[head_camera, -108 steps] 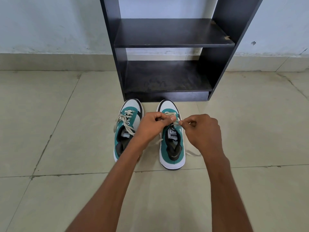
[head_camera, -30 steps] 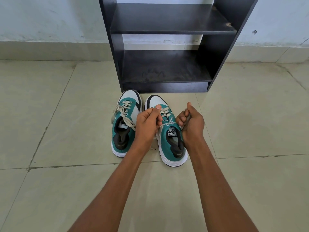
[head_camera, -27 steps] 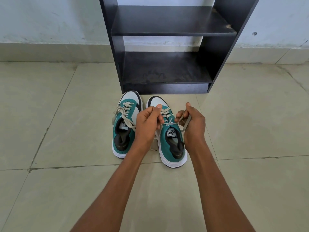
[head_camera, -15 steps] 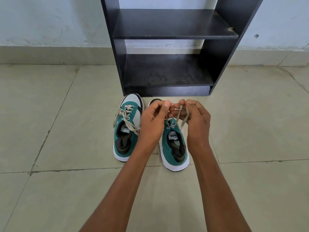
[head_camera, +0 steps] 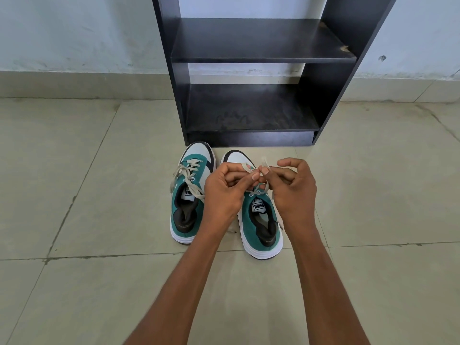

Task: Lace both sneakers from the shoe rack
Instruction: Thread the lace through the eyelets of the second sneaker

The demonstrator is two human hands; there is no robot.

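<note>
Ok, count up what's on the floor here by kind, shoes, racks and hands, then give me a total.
Teal and white suede sneakers: 2
Black wooden shoe rack: 1
Bare hands, both pinching the right sneaker's beige lace: 2
Total: 5

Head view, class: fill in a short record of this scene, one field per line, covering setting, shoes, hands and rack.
setting: tiled floor by a wall
shoes: left sneaker and right sneaker, side by side, toes toward the rack
left hand: pinching the right sneaker's lace
right hand: pinching the same lace
left sneaker's lace: hanging loose
shoe rack: black, both visible shelves bare
</note>
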